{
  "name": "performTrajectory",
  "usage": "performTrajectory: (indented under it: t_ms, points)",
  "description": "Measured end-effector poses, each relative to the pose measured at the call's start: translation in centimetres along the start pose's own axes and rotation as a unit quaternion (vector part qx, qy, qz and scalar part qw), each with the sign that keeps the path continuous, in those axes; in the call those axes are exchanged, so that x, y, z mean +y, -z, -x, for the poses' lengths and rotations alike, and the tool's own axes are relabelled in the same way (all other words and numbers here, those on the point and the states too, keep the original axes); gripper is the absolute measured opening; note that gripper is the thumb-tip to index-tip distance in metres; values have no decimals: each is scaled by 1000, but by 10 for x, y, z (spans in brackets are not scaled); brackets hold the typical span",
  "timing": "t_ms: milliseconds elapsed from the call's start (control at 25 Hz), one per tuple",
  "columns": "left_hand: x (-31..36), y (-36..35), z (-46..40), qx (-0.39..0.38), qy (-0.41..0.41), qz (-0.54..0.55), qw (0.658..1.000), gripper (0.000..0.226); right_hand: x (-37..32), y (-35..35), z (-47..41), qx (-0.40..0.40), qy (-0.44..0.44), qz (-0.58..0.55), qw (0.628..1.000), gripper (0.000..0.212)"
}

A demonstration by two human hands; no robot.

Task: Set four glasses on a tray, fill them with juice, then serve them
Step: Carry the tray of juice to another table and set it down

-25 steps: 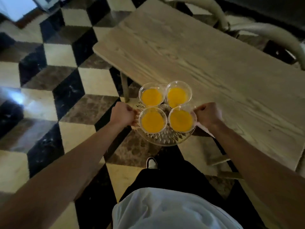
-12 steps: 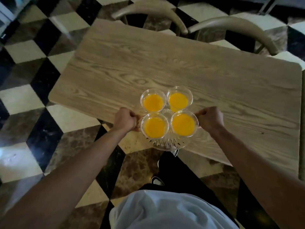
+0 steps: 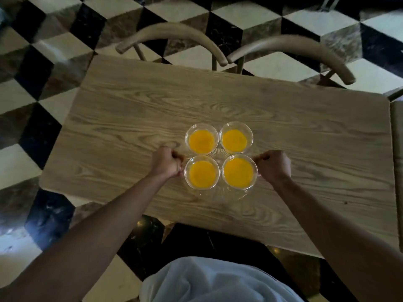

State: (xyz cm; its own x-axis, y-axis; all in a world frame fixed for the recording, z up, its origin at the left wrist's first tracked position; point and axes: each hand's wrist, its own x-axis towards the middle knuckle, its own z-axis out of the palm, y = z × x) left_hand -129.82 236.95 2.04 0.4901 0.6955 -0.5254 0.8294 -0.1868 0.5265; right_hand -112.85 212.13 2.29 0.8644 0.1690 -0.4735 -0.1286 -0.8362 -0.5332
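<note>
A round clear cut-glass tray (image 3: 220,194) is over the middle of the wooden table (image 3: 130,118); I cannot tell whether it touches the top. On it stand several clear glasses of orange juice in a square: far left (image 3: 201,141), far right (image 3: 235,140), near left (image 3: 202,174), near right (image 3: 238,174). My left hand (image 3: 166,162) is closed on the tray's left rim. My right hand (image 3: 273,165) is closed on its right rim. The glasses hide most of the tray.
Two curved wooden chair backs (image 3: 170,37) (image 3: 292,50) stand at the table's far side. Another chair edge (image 3: 397,171) shows at the right. The floor (image 3: 39,131) is a black, white and brown cube pattern. My white shirt (image 3: 209,282) fills the bottom.
The tray with the glasses has moved from the table's near corner to over its middle, still held in both hands. The view has swung to face the table squarely.
</note>
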Motion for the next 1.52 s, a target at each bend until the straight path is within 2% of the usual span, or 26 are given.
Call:
performTrajectory:
  t_ms: [280, 440, 480, 640, 1160, 1400, 1520]
  points:
    - [21, 12, -62, -12, -40, -49, 998, 36, -15, -22, -14, 29, -58, -55, 996, 9]
    - [27, 18, -93, -55, -81, -76, 992, 11, -22, -38, -16, 56, -105, -67, 991, 10]
    - [27, 18, -99, -64, -80, -77, 992, 11, -23, -41, -16, 60, -118, -69, 989, 11]
    - [27, 14, -113, -69, -86, -104, 988, 39, -22, -51, -17, 79, -147, -84, 982, 17]
    - [13, 0, -123, -74, -67, -80, 992, 34, -13, -60, -29, 68, -141, -92, 983, 8]
    - [10, -1, -127, -78, -61, -68, 993, 36, -16, -63, -30, 63, -142, -113, 981, 22]
    - [8, -4, -129, -83, -66, -71, 992, 34, -15, -63, -30, 62, -141, -95, 983, 23]
